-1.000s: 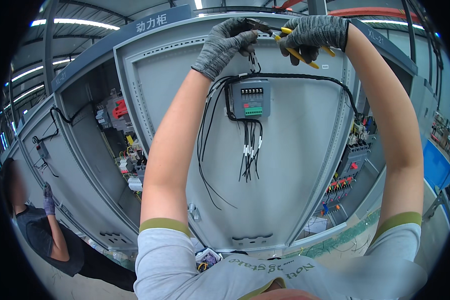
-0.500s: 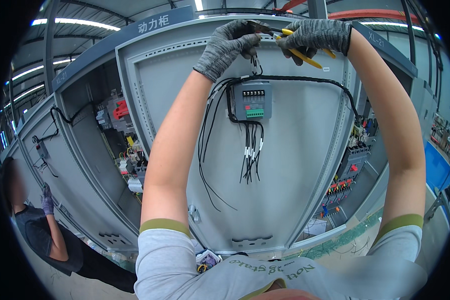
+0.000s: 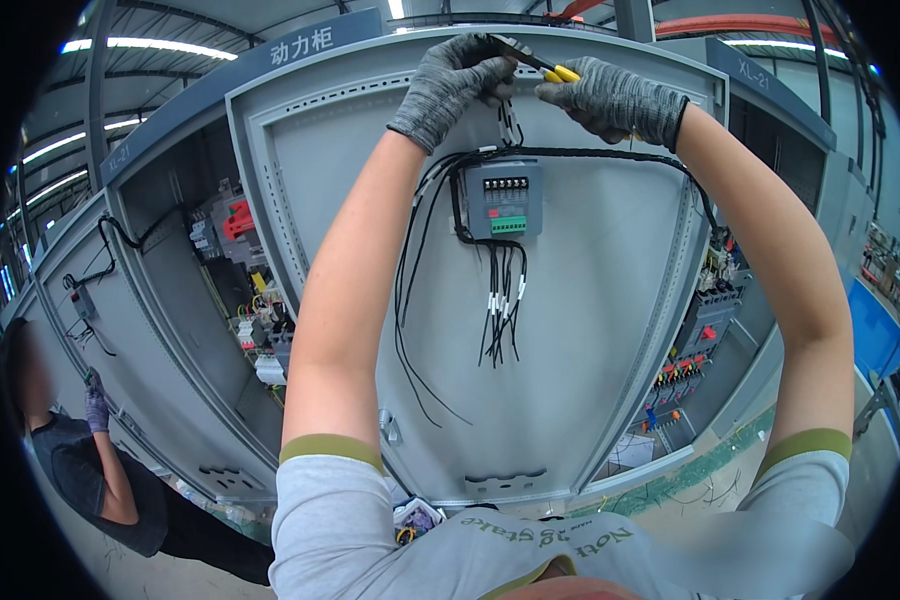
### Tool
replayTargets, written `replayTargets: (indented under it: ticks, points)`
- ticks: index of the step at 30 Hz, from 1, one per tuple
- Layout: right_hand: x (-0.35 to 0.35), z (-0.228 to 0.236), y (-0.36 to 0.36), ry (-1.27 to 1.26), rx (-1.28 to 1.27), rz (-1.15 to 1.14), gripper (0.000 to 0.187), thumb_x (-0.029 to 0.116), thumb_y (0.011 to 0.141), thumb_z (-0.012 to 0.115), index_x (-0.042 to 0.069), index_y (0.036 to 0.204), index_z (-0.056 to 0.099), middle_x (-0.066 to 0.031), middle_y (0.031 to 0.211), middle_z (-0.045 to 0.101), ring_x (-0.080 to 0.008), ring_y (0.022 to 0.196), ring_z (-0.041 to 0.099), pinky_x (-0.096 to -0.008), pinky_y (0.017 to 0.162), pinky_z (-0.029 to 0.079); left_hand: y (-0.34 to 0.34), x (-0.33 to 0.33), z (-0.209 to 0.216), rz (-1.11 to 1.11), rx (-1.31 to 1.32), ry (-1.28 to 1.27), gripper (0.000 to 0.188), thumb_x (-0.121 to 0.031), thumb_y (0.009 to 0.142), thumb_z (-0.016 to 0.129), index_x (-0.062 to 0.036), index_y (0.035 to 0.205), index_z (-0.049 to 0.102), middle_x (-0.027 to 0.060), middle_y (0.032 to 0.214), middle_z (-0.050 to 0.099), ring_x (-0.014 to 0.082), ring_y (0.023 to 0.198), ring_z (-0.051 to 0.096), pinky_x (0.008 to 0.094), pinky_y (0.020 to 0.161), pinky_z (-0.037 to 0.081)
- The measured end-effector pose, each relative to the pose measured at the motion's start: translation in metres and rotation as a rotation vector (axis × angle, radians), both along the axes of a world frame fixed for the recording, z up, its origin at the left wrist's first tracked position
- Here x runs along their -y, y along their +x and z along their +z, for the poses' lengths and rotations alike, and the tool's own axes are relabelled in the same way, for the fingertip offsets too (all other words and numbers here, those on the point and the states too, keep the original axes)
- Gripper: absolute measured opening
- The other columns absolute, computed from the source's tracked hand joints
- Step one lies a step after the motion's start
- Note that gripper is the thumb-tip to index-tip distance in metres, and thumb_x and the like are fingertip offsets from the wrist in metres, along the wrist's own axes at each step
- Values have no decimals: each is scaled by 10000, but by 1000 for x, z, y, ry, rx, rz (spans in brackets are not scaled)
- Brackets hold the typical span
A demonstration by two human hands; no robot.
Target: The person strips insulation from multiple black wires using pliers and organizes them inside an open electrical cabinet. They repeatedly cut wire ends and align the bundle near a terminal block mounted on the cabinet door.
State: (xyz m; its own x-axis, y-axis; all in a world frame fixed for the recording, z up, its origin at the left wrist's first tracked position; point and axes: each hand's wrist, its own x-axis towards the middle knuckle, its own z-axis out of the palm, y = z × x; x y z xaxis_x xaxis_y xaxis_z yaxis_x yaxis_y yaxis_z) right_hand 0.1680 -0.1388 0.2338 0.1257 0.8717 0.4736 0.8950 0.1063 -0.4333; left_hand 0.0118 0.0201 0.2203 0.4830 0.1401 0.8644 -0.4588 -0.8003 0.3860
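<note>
While a grey cabinet door (image 3: 590, 330) is faced, yellow-handled pliers (image 3: 563, 74) are gripped before its top edge

Beyond the door, switchgear is housed in an open left bay (image 3: 185, 310) and an open right bay (image 3: 745, 345). At far left, a co-worker (image 3: 95, 480) in dark clothing is seen, one gloved hand raised. Across the door's upper part, a black wire bundle (image 3: 600, 153) is led toward the right. Above it, the right hand (image 3: 625, 100), in a grey knitted glove, is closed around the pliers' handles, its fingers curled. The left hand (image 3: 455, 85), gloved alike, is held at the dark jaws, fingers bent and drawn together; what is pinched there cannot be told. Below the bundle, a grey module (image 3: 527, 200) with a green terminal block (image 3: 508, 225) is mounted. Short black wires (image 3: 511, 124) are hung beneath the left hand, their upper ends hidden. Under the module, thin wires are marked with white sleeves (image 3: 493, 300).
</note>
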Motion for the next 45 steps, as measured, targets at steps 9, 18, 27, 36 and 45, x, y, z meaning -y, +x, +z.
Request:
replayTargets:
  ticks: [9, 18, 27, 36, 45]
  points:
    - [-19, -1, 20, 422, 566, -220, 315, 234, 896, 667, 82, 1169, 624, -74, 873, 664, -170, 836, 636, -328, 846, 532, 12, 4, 2, -17, 12, -106, 246, -159, 933, 623, -12, 1129, 644, 99, 897, 684, 145, 758, 666, 260, 684, 574]
    - [-34, 23, 10, 852, 427, 59, 213, 197, 825, 718, 47, 958, 646, -113, 815, 668, -229, 736, 649, -358, 692, 530, 18, 7, -5, 75, 136, -106, 199, -154, 939, 615, 5, 1052, 654, 109, 862, 683, 158, 719, 676, 253, 616, 571]
    - [-39, 29, -11, 762, 523, 103, 183, 180, 800, 713, 41, 901, 648, -169, 798, 651, -305, 748, 643, -388, 675, 507, 16, 14, -9, 108, 152, -63, 213, -166, 940, 614, 19, 1042, 638, 110, 821, 678, 164, 702, 681, 266, 605, 569]
    - [-34, 57, -26, 233, 32, -15, 193, 261, 835, 710, 79, 866, 653, -33, 749, 636, -130, 681, 602, -291, 596, 486, 11, 16, -8, 184, 140, 22, 213, -158, 948, 593, 1, 1081, 644, 105, 821, 682, 145, 680, 673, 252, 599, 563]
    - [-38, 56, -14, 567, 402, 41, 262, 162, 768, 704, 16, 985, 679, -149, 780, 683, -245, 725, 658, -351, 686, 525, 28, 9, 0, 199, 145, 78, 193, -73, 917, 573, 4, 1086, 626, 71, 899, 678, 123, 771, 622, 281, 687, 523]
